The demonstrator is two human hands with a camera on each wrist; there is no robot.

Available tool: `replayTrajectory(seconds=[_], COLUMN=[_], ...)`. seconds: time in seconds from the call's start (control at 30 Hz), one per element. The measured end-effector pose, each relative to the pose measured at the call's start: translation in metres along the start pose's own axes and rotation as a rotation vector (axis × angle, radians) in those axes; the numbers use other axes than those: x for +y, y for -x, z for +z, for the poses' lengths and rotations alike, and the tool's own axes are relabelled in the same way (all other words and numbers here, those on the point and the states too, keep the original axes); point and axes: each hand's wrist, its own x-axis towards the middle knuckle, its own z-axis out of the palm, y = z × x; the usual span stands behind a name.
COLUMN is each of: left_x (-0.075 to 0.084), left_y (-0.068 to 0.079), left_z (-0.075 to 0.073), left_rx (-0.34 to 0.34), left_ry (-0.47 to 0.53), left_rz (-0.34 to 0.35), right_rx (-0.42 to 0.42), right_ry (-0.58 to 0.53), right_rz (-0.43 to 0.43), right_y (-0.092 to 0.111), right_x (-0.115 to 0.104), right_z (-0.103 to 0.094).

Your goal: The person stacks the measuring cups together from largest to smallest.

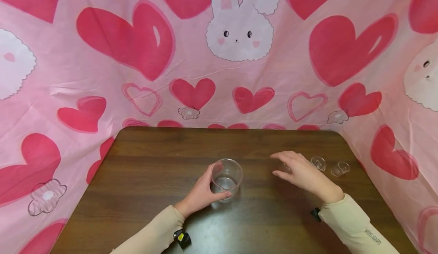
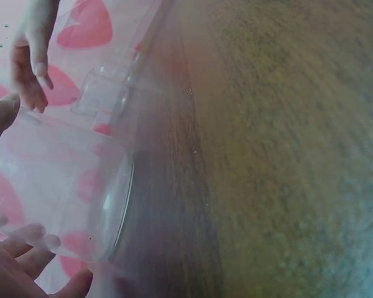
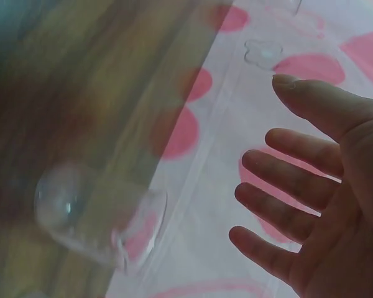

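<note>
My left hand grips a large clear beaker near the middle of the brown table, thumb on the near side and fingers round the far side. In the left wrist view the beaker shows its round base close to the tabletop. To the right, my right hand hovers over the table with its fingers spread and nothing in them. A small clear beaker stands near that hand in the right wrist view. Two more small clear vessels, one just beyond the right hand and another farther right, are on the table.
The dark wood table has rounded far corners. A pink cloth printed with hearts and rabbits hangs behind it and along both sides.
</note>
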Motion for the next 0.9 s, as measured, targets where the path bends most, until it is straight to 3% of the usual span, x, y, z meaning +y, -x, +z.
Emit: replayTrajectory(seconds=[0.37, 0.7, 0.9], left_x=[-0.003, -0.004, -0.005], left_y=[-0.001, -0.001, 0.000], left_z=[0.002, 0.001, 0.001], left_rx=[0.004, -0.008, -0.005], left_ry=[-0.019, -0.018, -0.016], left_rz=[0.020, 0.007, 0.016], right_rx=[-0.037, -0.208, -0.257], right_ry=[0.072, 0.075, 0.063], right_rz=[0.033, 0.062, 0.047], right_y=[0.007, 0.010, 0.011], right_x=[0.035, 0.058, 0.065], right_z=[-0.022, -0.025, -0.022])
